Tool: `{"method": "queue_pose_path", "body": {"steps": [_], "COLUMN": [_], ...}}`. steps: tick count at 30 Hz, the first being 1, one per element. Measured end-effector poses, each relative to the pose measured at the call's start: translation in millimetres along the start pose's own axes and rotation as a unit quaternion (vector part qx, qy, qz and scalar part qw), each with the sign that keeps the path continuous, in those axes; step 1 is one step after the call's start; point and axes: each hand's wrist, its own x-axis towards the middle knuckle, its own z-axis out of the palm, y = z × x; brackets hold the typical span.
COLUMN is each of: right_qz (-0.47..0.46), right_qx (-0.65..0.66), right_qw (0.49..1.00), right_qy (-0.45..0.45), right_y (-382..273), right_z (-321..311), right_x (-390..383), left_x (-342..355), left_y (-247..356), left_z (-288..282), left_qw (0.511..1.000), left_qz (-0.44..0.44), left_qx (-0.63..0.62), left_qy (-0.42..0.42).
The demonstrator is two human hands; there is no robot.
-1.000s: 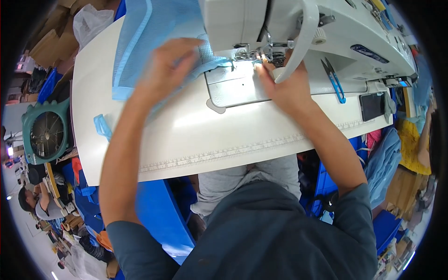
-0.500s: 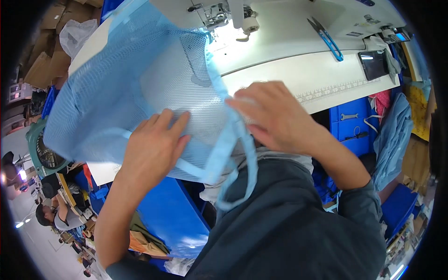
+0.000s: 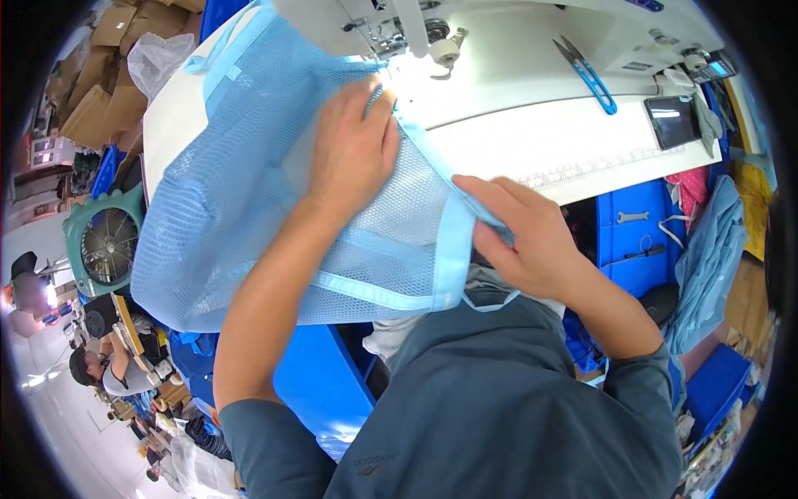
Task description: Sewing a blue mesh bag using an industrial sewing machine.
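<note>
A light blue mesh bag (image 3: 378, 224) with plain fabric bands along its edges is spread over the sewing machine's bed and hangs toward my lap. My left hand (image 3: 353, 154) lies on the mesh close to the needle area, its fingers stretched toward the presser foot and pressing the fabric down. Between thumb and fingers, my right hand (image 3: 528, 237) pinches the bag's edge band at the right. The edge runs taut from that pinch up to the sewing machine (image 3: 366, 29), whose lamp glare hides the needle point.
Blue-handled scissors (image 3: 592, 79) and a dark phone (image 3: 673, 122) lie on the right of the machine table (image 3: 499, 150). Below it stands a blue tray (image 3: 628, 249) with a wrench (image 3: 632, 217). At left are a green fan (image 3: 106, 241) and another person (image 3: 116, 366).
My left hand has moved up and right across the mesh to the needle area. My right hand has come slightly lower and right, drawing the band out straight. The hanging strap has swung down.
</note>
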Motion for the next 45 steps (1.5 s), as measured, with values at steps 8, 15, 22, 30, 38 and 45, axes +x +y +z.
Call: {"method": "queue_pose_path", "body": {"steps": [8, 15, 22, 30, 38, 45], "right_qz": [0.0, -0.236, -0.27, -0.224, -0.19, -0.166], "right_qx": [0.431, -0.136, -0.131, -0.144, -0.144, -0.135], "right_qw": [0.888, 0.96, 0.953, 0.961, 0.967, 0.972], "right_qy": [-0.161, 0.068, 0.048, 0.074, 0.088, 0.093], "right_y": [53.9, 60.5, 90.5, 76.7, 61.8, 59.5], "right_z": [-28.9, 4.2, -20.6, -9.6, 2.6, -0.8], "right_x": [29.7, 76.2, 66.3, 55.8, 46.6, 45.3], "left_x": [10.2, 9.4, 12.6, 13.6, 9.1, 6.3], "left_y": [-20.9, -11.5, 27.7, 24.3, 17.9, 15.6], "left_z": [-7.1, 0.3, 14.1, 2.0, 1.4, 1.7], "left_qw": [0.994, 0.999, 0.998, 0.996, 0.998, 0.998], "left_qz": [0.009, 0.017, -0.035, -0.039, -0.037, -0.04], "left_qx": [-0.096, -0.025, 0.042, 0.067, 0.036, 0.005], "left_qy": [-0.048, -0.016, -0.026, -0.05, -0.045, -0.052]}}
